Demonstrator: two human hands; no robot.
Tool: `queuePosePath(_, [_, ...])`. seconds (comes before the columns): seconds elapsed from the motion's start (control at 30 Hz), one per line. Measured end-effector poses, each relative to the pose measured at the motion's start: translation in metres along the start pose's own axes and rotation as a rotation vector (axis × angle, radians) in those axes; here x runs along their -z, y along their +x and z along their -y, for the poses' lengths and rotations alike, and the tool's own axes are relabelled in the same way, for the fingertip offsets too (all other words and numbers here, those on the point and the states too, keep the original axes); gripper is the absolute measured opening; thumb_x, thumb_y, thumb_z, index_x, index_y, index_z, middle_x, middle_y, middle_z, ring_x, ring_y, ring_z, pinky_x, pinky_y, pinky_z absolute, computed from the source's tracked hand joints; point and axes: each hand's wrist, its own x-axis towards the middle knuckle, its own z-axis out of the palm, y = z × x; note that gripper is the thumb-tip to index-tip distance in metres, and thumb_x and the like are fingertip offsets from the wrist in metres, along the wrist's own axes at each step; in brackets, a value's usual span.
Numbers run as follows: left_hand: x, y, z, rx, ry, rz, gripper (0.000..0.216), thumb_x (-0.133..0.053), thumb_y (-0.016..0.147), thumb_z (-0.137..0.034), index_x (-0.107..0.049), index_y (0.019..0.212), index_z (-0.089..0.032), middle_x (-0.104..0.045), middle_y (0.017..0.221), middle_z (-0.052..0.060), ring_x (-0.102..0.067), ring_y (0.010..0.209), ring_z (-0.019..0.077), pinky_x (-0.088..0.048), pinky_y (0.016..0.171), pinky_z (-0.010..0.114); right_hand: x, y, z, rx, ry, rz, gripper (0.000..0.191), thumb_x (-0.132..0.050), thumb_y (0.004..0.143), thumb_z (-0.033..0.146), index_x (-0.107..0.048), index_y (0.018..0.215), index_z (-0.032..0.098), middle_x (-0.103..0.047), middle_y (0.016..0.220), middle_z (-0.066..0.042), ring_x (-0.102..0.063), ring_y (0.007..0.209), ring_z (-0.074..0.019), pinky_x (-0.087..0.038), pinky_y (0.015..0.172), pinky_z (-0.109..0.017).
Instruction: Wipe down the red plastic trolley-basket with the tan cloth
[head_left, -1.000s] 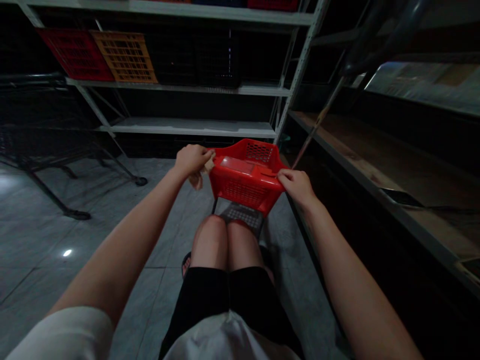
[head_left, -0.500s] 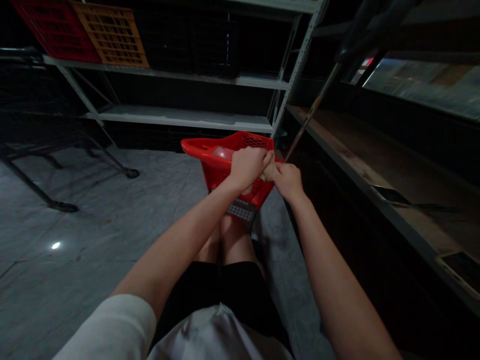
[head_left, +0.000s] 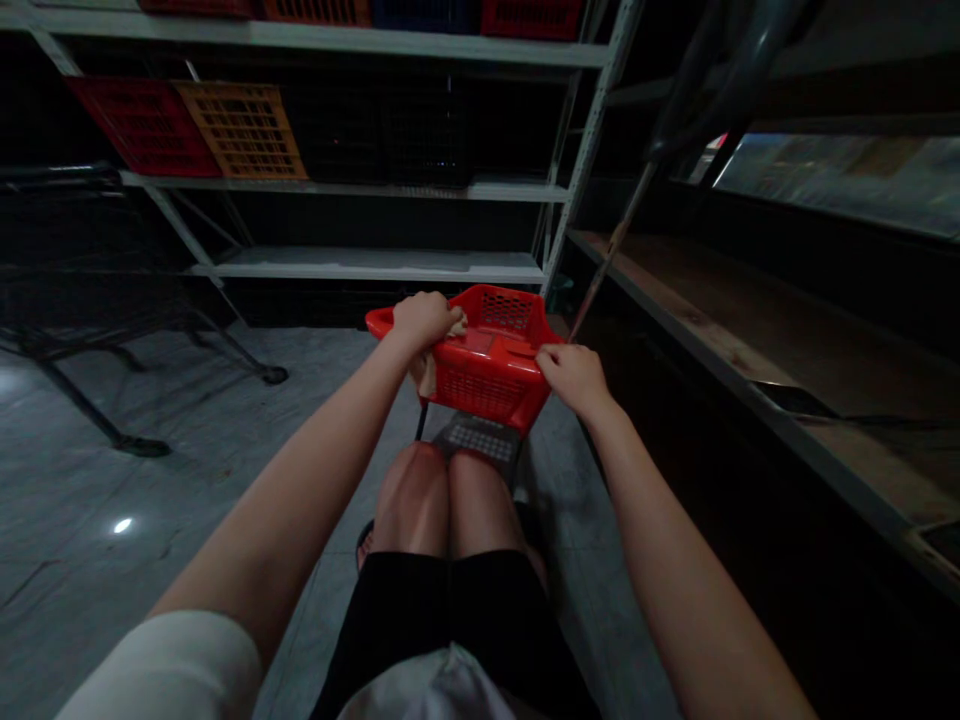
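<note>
From my station I read the red basket (head_left: pixel 480 385) straight ahead of the person, just beyond the knees (head_left: pixel 442 490) and raised off the floor (head_left: pixel 150 480) on a stand whose grey perforated plate (head_left: pixel 480 440) shows beneath it. The basket's long axis runs across the view, its left end set slightly farther away than its right, so each hand meets one end of it. The left hand (head_left: pixel 424 318) is closed on a pale cloth (head_left: pixel 427 374) and rests on the left part of the rim, with a fold of the cloth hanging below the knuckles against the outer wall. The right hand (head_left: pixel 574 378) is curled over the near right corner of the rim, fingers on top and thumb hidden. Both hands touch the basket; neither is nearer than the other, and nothing lies between them and it. A flat red piece lies inside the basket – I cannot tell what it is. Just beside the right hand, a thin pole (head_left: pixel 609 255) leans up toward the wooden shelf board (head_left: pixel 750 320). Behind the basket stands a grey shelf rack (head_left: pixel 375 265) carrying an orange crate (head_left: pixel 241 130) and a red crate (head_left: pixel 142 125) – well apart from the hands. A dark trolley frame (head_left: pixel 90 300) stands far to the left.
</note>
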Motion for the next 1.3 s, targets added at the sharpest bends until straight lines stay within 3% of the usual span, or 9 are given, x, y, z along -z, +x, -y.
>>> queuePosePath(0.17, [-0.003,-0.033,-0.043,-0.149,0.090,-0.030,0.051,-0.042,0.104,-0.044,-0.080,0.115,-0.013,-0.079,0.113,0.021,-0.073,0.113,0.0363,-0.056,0.093,0.042,0.017,0.003,0.019,-0.060,-0.106,0.157,0.050,-0.031,0.104,0.029,-0.078,0.113,0.014,-0.077,0.121,-0.021,-0.074,0.114,-0.0319,-0.053,0.090,-0.036])
queuePosePath(0.27, [-0.005,-0.045,-0.057,-0.222,0.073,-0.032,0.050,-0.041,0.105,-0.041,-0.079,0.117,-0.011,-0.078,0.112,0.022,-0.074,0.112,0.0354,-0.056,0.093,0.042,0.016,0.004,0.036,-0.122,-0.070,0.115,0.052,-0.028,0.105,0.028,-0.074,0.122,0.014,-0.076,0.123,-0.023,-0.074,0.114,-0.0350,-0.055,0.091,-0.042])
queuePosePath(0.37, [-0.005,-0.046,-0.054,-0.271,0.004,-0.027,0.050,-0.044,0.104,-0.047,-0.080,0.112,-0.014,-0.079,0.110,0.018,-0.075,0.107,0.0331,-0.055,0.090,0.040,0.012,0.006,0.045,-0.170,-0.030,0.067,0.053,-0.026,0.105,0.030,-0.075,0.121,0.016,-0.076,0.124,-0.022,-0.074,0.117,-0.0371,-0.056,0.093,-0.046])
queuePosePath(0.53, [-0.006,-0.047,-0.024,-0.298,-0.131,-0.090,0.054,-0.043,0.104,-0.058,-0.083,0.100,-0.022,-0.081,0.097,0.011,-0.074,0.095,0.0279,-0.051,0.078,0.033,0.011,0.012,0.047,-0.188,-0.010,0.063,0.051,-0.030,0.104,0.031,-0.077,0.117,0.017,-0.077,0.122,-0.021,-0.074,0.117,-0.0371,-0.056,0.093,-0.046])
queuePosePath(0.73, [-0.013,-0.074,0.029,-0.192,-0.064,-0.281,0.055,-0.034,0.106,-0.056,-0.081,0.109,-0.028,-0.081,0.101,0.008,-0.073,0.088,0.0263,-0.043,0.070,0.032,0.008,0.014,0.047,-0.133,-0.028,-0.004,0.051,-0.030,0.104,0.031,-0.079,0.113,0.018,-0.078,0.118,-0.019,-0.074,0.115,-0.0357,-0.056,0.091,-0.043])
queuePosePath(0.9, [-0.002,-0.073,0.080,-0.125,0.105,-0.193,0.060,-0.034,0.102,-0.058,-0.081,0.095,-0.022,-0.079,0.091,0.011,-0.071,0.083,0.0286,-0.042,0.069,0.033,0.004,0.011,0.044,-0.052,-0.094,-0.037,0.051,-0.030,0.105,0.034,-0.078,0.112,0.020,-0.079,0.114,-0.017,-0.076,0.109,-0.0345,-0.055,0.087,-0.040])
queuePosePath(1.0, [0.007,-0.066,0.091,-0.118,0.157,-0.134,0.061,-0.034,0.101,-0.057,-0.082,0.091,-0.020,-0.077,0.085,0.013,-0.071,0.083,0.0300,-0.045,0.073,0.036,0.003,0.013,0.039,-0.013,-0.117,-0.041,0.049,-0.031,0.106,0.035,-0.078,0.112,0.022,-0.080,0.113,-0.015,-0.076,0.107,-0.0324,-0.054,0.085,-0.038])
queuePosePath(1.13, [0.008,-0.062,0.073,-0.222,0.242,-0.094,0.064,-0.032,0.100,-0.052,-0.084,0.093,-0.015,-0.078,0.088,0.018,-0.073,0.091,0.0340,-0.049,0.081,0.040,0.004,0.025,0.025,-0.031,-0.131,-0.033,0.047,-0.032,0.106,0.037,-0.078,0.112,0.025,-0.080,0.115,-0.013,-0.075,0.107,-0.0316,-0.052,0.084,-0.036])
queuePosePath(1.3, [0.000,-0.065,0.032,-0.073,0.227,-0.119,0.061,-0.032,0.100,-0.040,-0.083,0.105,-0.009,-0.079,0.101,0.023,-0.075,0.101,0.0368,-0.053,0.084,0.042,0.003,0.033,0.036,-0.043,-0.120,-0.021,0.050,-0.026,0.109,0.033,-0.070,0.127,0.017,-0.076,0.123,-0.017,-0.072,0.111,-0.0312,-0.051,0.089,-0.039])
